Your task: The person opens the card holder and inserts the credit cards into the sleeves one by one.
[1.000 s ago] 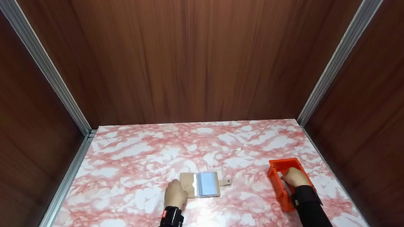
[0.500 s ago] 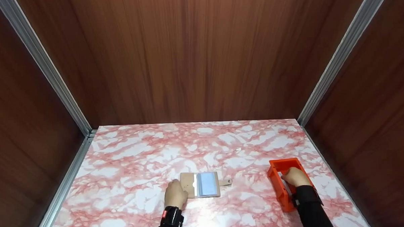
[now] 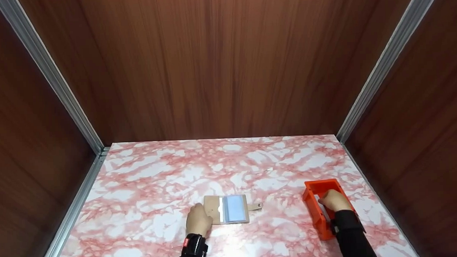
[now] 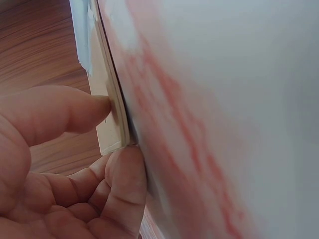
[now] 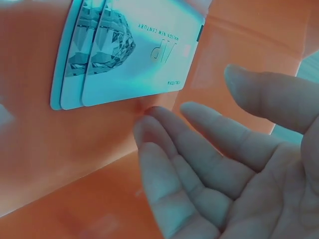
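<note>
A beige card holder (image 3: 235, 209) lies unfolded on the table, with clear bluish sleeves, a white card edge at its fold and a snap strap pointing right. My left hand (image 3: 198, 220) pinches its left cover; in the left wrist view the thumb (image 4: 89, 107) rests on the cover and a fingertip is under its corner. Inside an orange bin (image 3: 312, 213) is my right hand (image 3: 334, 201), its fingers relaxed and loosely bent. Several white cards (image 5: 144, 50) with a diamond print lean on the bin's wall, apart from the right fingers in the right wrist view.
The table (image 3: 158, 176) has a pink and white marbled top. Brown wood-grain panels (image 3: 218, 68) enclose it at the back and both sides, with metal rails (image 3: 389, 62) at the corners. The bin stands near the right edge.
</note>
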The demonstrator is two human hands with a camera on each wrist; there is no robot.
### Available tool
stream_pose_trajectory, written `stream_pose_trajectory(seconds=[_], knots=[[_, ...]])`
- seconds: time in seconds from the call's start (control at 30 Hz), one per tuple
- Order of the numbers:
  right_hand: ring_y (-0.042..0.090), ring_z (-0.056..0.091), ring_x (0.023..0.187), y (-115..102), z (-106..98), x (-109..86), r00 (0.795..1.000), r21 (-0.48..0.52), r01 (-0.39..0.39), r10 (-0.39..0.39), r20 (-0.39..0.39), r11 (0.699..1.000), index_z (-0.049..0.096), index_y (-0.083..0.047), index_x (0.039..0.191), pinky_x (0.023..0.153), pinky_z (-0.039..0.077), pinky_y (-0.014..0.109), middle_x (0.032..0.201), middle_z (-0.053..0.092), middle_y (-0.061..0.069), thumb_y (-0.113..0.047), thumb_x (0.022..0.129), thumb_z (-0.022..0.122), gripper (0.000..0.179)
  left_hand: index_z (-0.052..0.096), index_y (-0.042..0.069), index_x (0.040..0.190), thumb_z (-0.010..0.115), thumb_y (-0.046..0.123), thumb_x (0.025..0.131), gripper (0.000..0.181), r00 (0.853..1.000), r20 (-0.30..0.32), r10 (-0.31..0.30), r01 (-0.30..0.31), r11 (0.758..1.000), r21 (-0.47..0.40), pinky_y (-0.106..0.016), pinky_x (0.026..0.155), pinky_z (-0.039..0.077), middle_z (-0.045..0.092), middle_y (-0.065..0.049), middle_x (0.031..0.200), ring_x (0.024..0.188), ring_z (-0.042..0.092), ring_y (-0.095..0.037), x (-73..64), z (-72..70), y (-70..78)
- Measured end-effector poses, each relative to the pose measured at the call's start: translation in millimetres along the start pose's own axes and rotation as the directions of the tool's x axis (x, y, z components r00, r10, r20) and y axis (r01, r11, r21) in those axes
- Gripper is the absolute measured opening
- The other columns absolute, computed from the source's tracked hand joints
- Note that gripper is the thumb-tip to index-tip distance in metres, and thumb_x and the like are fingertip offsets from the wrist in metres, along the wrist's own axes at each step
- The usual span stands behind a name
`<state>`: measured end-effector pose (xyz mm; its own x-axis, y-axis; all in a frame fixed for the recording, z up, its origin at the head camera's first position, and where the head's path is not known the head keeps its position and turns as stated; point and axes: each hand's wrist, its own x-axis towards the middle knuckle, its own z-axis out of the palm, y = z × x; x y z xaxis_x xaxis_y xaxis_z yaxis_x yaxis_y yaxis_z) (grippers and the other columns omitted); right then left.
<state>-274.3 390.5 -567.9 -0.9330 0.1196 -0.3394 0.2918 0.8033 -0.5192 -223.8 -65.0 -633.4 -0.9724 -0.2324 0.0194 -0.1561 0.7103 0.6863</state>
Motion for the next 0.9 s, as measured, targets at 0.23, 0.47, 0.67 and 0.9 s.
stream_pose_trajectory(seconds=[0.23, 0.47, 0.67, 0.9], knots=[[0.019, 0.047, 0.07, 1.3, 0.9, -1.9, 0.999, -0.013, 0.033, -0.033, -0.01, 0.999, 0.064, -0.005, 0.078, 0.075, 0.043, 0.034, 0.068, 0.04, -0.004, -0.009, 0.097, 0.064, 0.019, 0.064, -0.012, 0.103, 0.07, -0.003, 0.075, 0.03, 1.0, -0.011, 0.013, -0.013, 1.0, 0.006, -0.057, 0.086, 0.06, 0.069, -0.029, 0.099, 0.091, 0.073, -0.045, 0.6, 1.4, -1.9], [0.015, 0.039, 0.064, 4.3, 0.4, -3.7, 0.998, -0.046, 0.061, -0.061, -0.002, 0.997, 0.049, -0.018, 0.065, 0.067, 0.037, 0.029, 0.064, 0.034, -0.006, -0.012, 0.098, 0.061, 0.035, 0.064, -0.011, 0.102, 0.071, -0.003, 0.077, 0.027, 1.0, -0.005, 0.012, -0.012, 1.0, 0.008, -0.056, 0.084, 0.06, 0.069, -0.029, 0.099, 0.09, 0.072, -0.044, 0.1, 0.7, -2.3], [0.019, 0.047, 0.066, 2.7, -2.6, -2.8, 0.998, -0.09, 0.062, -0.063, -0.009, 0.994, 0.058, -0.008, 0.067, 0.07, 0.044, 0.033, 0.065, 0.046, 0.0, -0.015, 0.098, 0.063, 0.032, 0.064, -0.011, 0.102, 0.07, -0.003, 0.076, 0.028, 1.0, -0.003, 0.017, -0.017, 1.0, 0.004, -0.056, 0.083, 0.06, 0.069, -0.028, 0.098, 0.089, 0.072, -0.043, 0.3, -0.4, -1.7], [0.031, 0.061, 0.083, -0.2, -5.2, -7.2, 0.994, -0.134, 0.085, -0.093, -0.056, 0.987, 0.07, 0.009, 0.096, 0.08, 0.051, 0.042, 0.087, 0.066, 0.018, -0.016, 0.096, 0.068, 0.026, 0.064, -0.011, 0.101, 0.071, -0.004, 0.077, 0.026, 1.0, -0.006, 0.016, -0.016, 1.0, -0.005, -0.059, 0.086, 0.059, 0.069, -0.028, 0.098, 0.092, 0.072, -0.046, 0.5, -0.4, -1.7]])
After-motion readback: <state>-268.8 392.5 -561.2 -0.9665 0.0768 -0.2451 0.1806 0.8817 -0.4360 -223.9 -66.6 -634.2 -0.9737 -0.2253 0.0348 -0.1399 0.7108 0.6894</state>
